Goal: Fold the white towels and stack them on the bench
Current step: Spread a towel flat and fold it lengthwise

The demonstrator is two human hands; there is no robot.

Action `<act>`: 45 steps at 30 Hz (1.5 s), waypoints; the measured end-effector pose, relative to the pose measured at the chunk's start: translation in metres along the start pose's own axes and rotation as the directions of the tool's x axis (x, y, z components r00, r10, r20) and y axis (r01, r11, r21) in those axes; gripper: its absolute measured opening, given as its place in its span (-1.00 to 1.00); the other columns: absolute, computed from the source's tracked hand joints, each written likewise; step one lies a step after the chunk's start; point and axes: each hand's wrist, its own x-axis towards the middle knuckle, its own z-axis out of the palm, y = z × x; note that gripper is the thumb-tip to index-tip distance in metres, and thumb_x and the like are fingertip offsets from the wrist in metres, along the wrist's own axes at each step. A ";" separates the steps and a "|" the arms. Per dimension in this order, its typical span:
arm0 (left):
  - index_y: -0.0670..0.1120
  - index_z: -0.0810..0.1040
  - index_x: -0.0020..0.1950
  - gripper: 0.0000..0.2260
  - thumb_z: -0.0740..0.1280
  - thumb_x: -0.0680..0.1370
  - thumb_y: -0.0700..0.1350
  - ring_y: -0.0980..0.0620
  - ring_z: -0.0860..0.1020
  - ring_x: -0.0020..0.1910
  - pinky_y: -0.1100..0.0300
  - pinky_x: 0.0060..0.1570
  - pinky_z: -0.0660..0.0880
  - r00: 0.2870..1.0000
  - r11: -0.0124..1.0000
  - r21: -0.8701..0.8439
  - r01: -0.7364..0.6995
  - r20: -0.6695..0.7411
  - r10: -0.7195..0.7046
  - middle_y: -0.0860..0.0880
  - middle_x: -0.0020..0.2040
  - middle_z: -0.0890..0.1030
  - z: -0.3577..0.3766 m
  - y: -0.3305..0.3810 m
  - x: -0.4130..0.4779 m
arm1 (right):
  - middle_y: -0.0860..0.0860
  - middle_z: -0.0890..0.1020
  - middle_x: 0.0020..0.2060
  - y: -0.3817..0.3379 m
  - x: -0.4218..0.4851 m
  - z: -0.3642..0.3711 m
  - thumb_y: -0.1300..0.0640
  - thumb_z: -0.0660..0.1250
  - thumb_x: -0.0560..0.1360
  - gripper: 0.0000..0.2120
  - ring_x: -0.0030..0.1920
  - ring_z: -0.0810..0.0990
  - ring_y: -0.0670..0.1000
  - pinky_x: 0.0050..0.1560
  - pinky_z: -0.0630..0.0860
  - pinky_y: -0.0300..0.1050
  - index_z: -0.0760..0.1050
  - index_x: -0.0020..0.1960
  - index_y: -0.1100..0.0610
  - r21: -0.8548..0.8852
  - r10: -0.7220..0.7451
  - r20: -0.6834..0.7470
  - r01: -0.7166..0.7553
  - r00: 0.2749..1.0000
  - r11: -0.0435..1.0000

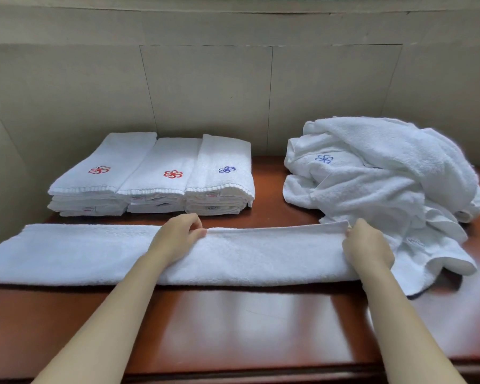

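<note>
At far left I note 3 stacks of folded towels [153, 176] set side by side against the wall, logos up, leaving the bench [247, 314] front free for folding. Across that front lies the working towel [81, 253], already a long strip. My left hand [175, 239] pinches its far edge mid-length; my right hand [367, 246] pinches the right end, apparently to square the layers. The unfolded heap [380, 173] waits at right.
</note>
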 end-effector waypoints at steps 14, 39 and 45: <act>-0.12 0.49 0.05 -0.78 0.20 0.62 0.02 -0.11 0.51 -0.07 0.09 -0.20 0.39 0.918 0.889 0.343 0.303 -0.354 -0.176 -0.08 -0.01 0.55 -0.002 -0.023 -0.006 | 0.08 0.46 0.14 -0.063 -0.049 0.033 0.11 0.16 0.54 -0.76 0.21 0.41 0.15 0.17 0.33 -0.02 0.45 0.17 0.11 -0.276 -0.557 -0.009 0.534 0.830 0.799; -0.04 0.43 0.30 -0.74 0.09 0.65 -0.10 -0.06 0.46 0.20 0.08 0.22 0.35 0.994 0.986 0.134 0.104 0.019 -0.107 -0.03 0.28 0.44 -0.026 -0.074 -0.019 | -0.01 0.50 -0.04 -0.136 -0.089 0.083 0.31 0.03 0.43 -0.79 0.01 0.47 0.09 0.13 0.29 -0.01 0.28 -0.01 0.08 -0.260 -0.631 0.032 0.616 0.775 0.744; 0.03 0.46 0.25 -0.70 0.11 0.61 -0.25 -0.05 0.38 0.25 0.09 0.19 0.25 0.971 0.928 0.284 0.241 -0.082 -0.227 -0.02 0.25 0.43 -0.041 -0.098 -0.012 | 0.00 0.45 0.08 -0.144 -0.086 0.087 0.21 0.06 0.55 -0.71 0.15 0.41 0.10 0.38 0.08 0.33 0.30 0.25 0.05 -0.215 -0.647 0.186 0.674 0.739 0.707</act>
